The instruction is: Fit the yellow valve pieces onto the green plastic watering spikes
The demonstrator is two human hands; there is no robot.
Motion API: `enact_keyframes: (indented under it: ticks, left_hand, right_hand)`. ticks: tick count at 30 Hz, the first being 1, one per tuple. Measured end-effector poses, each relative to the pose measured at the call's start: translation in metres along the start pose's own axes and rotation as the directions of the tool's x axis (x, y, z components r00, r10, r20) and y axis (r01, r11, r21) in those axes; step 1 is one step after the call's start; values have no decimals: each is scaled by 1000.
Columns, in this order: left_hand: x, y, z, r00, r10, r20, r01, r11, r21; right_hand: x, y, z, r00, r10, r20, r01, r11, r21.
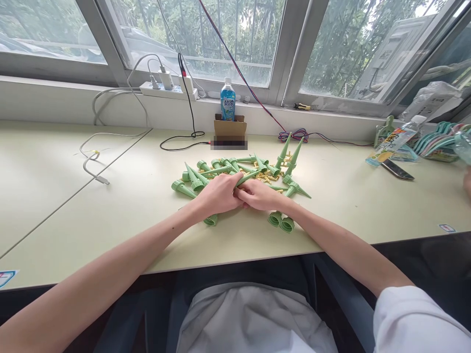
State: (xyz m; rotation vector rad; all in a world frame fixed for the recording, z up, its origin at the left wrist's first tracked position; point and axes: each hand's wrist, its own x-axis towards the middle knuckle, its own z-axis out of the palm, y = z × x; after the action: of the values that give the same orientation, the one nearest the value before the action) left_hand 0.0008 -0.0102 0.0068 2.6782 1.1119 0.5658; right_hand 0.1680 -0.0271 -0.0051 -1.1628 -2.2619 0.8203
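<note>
My left hand [220,193] and my right hand [262,195] meet over the table, fingers closed against each other. A green plastic watering spike [248,177] sticks out from between them, its tapered end pointing up and right; its other end is hidden by my fingers. Around my hands lie several more green spikes [184,188] with threaded, cap-like ends. Two spikes [293,159] stand upright at the right of the pile. Small yellow plastic pieces [270,177] are scattered among them. Two threaded ends [281,222] face me beside my right wrist.
A blue-labelled bottle [228,102] stands in a cardboard box [230,130] at the back. Cables [93,157] and a power strip [169,90] are at left. At right are a tilted drink bottle [395,142], a phone [398,169] and part of another person's hand [467,182].
</note>
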Motion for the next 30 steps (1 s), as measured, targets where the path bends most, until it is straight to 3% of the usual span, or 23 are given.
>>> enact_keyframes:
  ticks: [30]
  left_hand:
    - [-1, 2, -2, 1000, 7, -7, -7, 1000, -15]
  right_hand:
    - [0, -1, 1, 998, -54, -36, 53, 998, -29]
